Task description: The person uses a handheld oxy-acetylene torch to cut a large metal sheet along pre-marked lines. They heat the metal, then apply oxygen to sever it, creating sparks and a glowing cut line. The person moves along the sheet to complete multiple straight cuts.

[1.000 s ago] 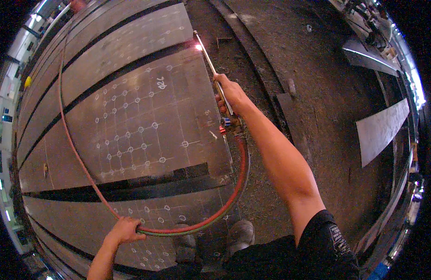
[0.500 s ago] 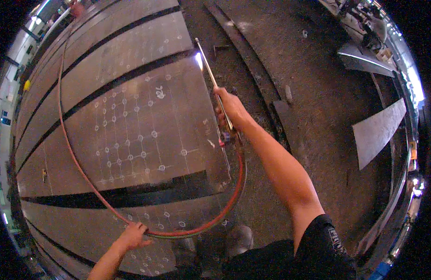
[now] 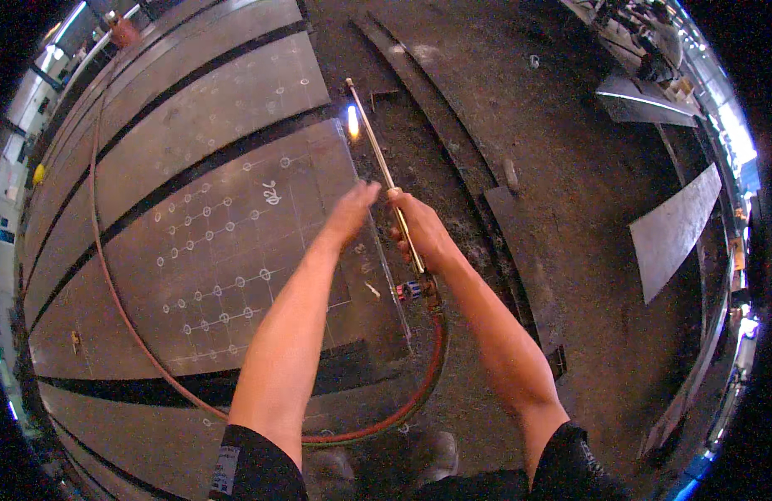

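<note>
Fingers of right hand wrapped round torch; left hand, at nine o'clock from it, blurred, grip unreadable to me.

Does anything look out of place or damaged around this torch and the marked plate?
Nothing looks spilled or damaged on the marked plate. Odd, given the heat: the bare right hand grips the lit torch, and the left hand, also bare, is near its flame. A small pale object lies stray on the floor.
</note>
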The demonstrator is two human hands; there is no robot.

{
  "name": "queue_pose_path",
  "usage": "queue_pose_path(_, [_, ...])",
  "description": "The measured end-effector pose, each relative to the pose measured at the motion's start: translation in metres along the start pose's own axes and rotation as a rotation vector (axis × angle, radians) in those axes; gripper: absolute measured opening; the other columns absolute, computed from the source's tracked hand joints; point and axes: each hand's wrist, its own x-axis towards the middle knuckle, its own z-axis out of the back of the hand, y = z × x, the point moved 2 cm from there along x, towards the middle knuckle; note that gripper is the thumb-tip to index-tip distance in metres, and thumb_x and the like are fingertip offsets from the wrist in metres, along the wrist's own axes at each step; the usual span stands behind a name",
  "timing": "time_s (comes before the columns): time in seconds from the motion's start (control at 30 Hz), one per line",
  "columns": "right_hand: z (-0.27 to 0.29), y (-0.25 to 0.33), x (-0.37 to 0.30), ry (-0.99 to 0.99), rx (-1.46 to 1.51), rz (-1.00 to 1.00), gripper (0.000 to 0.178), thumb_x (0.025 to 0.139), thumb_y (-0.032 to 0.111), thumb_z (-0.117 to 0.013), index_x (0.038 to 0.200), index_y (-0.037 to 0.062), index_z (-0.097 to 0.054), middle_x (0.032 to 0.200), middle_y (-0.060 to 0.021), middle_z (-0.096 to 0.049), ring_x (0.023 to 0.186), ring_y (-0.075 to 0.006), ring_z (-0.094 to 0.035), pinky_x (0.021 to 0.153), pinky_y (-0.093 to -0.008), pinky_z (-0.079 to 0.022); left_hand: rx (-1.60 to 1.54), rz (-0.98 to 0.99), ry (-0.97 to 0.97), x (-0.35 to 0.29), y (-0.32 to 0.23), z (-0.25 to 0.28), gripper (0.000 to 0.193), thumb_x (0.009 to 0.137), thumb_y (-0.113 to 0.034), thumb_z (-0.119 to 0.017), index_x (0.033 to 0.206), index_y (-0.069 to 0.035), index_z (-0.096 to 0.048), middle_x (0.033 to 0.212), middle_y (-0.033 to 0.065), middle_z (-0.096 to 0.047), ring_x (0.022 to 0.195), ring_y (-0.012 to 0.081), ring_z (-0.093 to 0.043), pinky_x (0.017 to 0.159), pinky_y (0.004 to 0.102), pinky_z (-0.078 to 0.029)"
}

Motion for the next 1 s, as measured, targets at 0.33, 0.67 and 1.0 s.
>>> queue_pose_path(0.33, [0.013, -0.019, 0.004, -0.052, 0.046, -0.134, 0.057, 0.088, 0.057, -0.049, 0.119, 0.0089, -0.053, 0.079, -0.0072, -0.053, 0.057, -0.0153, -0.048, 0.047, -0.0325, -0.041, 0.621, -0.258, -0.207, 0.009, 0.047, -0.015, 0.049, 0.097, -0.038, -0.044, 0.135, -0.007, -0.049, 0.139, 0.0294, -0.041, 0.127, 0.043, -0.041, 0.109, 0.0456, -0.031])
queue_pose_path(0.67, [0.002, -0.007, -0.003, -0.01, 0.017, -0.106, 0.058, 0.088, 0.059, -0.048, 0.113, 0.0071, -0.055, 0.078, -0.006, -0.053, 0.056, -0.0149, -0.047, 0.047, -0.0314, -0.04, 0.631, 0.1, -0.495, -0.025, -0.038, -0.016, 0.048, 0.085, -0.052, -0.061, 0.099, -0.007, -0.07, 0.113, 0.0222, -0.059, 0.11, 0.0392, -0.053, 0.093, 0.0461, -0.043])
queue_pose_path(1.0, [-0.004, -0.012, 0.005, -0.021, -0.002, -0.012, 0.052, 0.091, 0.055, -0.047, 0.104, 0.005, -0.056, 0.074, -0.0046, -0.052, 0.054, -0.0156, -0.048, 0.048, -0.032, -0.042, 0.01, 0.116, -0.202, -0.007, -0.03, -0.013, 0.053, 0.084, -0.052, -0.063, 0.1, -0.002, -0.071, 0.091, 0.0151, -0.071, 0.086, 0.0275, -0.066, 0.079, 0.036, -0.048])
